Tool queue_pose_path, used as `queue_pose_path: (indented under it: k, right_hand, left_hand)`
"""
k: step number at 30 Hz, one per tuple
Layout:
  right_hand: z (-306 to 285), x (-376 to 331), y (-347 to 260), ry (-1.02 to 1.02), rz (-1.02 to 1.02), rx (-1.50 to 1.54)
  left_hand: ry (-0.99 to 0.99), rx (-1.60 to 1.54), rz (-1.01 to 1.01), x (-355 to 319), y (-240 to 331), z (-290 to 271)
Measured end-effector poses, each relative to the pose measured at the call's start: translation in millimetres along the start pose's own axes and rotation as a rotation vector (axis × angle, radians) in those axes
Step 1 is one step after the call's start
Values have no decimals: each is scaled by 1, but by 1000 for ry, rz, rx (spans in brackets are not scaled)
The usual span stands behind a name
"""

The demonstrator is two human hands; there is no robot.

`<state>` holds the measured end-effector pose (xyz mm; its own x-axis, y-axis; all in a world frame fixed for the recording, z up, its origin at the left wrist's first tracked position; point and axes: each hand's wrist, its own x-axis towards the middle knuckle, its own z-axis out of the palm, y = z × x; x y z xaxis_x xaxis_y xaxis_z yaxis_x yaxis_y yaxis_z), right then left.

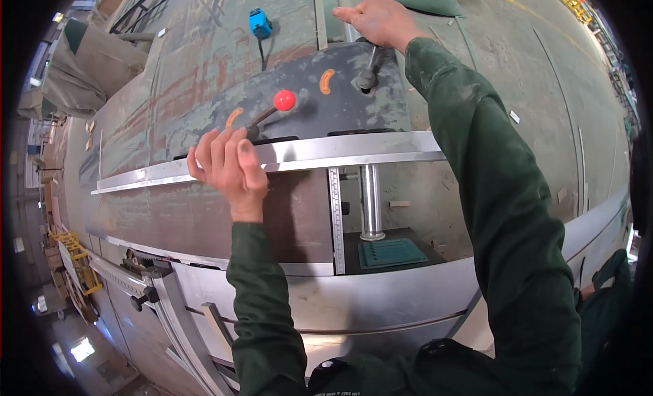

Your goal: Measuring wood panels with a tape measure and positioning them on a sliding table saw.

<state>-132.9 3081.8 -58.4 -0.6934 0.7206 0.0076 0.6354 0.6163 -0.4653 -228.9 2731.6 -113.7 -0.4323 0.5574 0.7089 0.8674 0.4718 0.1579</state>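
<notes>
Fingers of the left grip curl over the silver rail with the thumb against its near face, pinching it between them, apparently to keep that long edge steady. Close beside them, a red ball tops a short arm rising from the dark plate behind the rail. The right grip is closed at the plate's far edge, seemingly around the top of the grey lever; its palm is hidden, so how deep the hold goes I cannot tell. Such a wide stance probably gives each arm its own side to push or pull from. The rail lies slantwise between the plate and a brown panel, its left end free, its right end behind the right sleeve. Below it, a scale strip bounds the panel, and next to that a silver post stands in a gap before the pale table. A blue tape measure lies well past the left grip, near the plate's far edge. Beyond the right sleeve, the floor offers broad room sideways, with only small scraps about.
</notes>
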Motion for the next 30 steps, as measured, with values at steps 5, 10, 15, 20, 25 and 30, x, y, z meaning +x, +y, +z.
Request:
queue_pose_path:
  k: [5,10,15,20,25,30]
  right_hand:
    - [4,7,10,-63,-11,20]
    - [-2,-5,19,-32,-40,-39]
    - [-27,-104,51,-217,13,28]
    - [6,-151,18,99,333,62]
    - [29,-177,-27,236,486,68]
    - [39,-174,4,105,33,-340]
  left_hand:
    - [218,48,70,7,5,-6]
    - [91,-57,54,4,-22,20]
    - [-2,-79,-16,-1,-21,16]
    - [33,-71,-43,2,-15,18]
    - [21,-83,-97,-3,-18,17]
    - [31,-90,-109,1,-13,18]
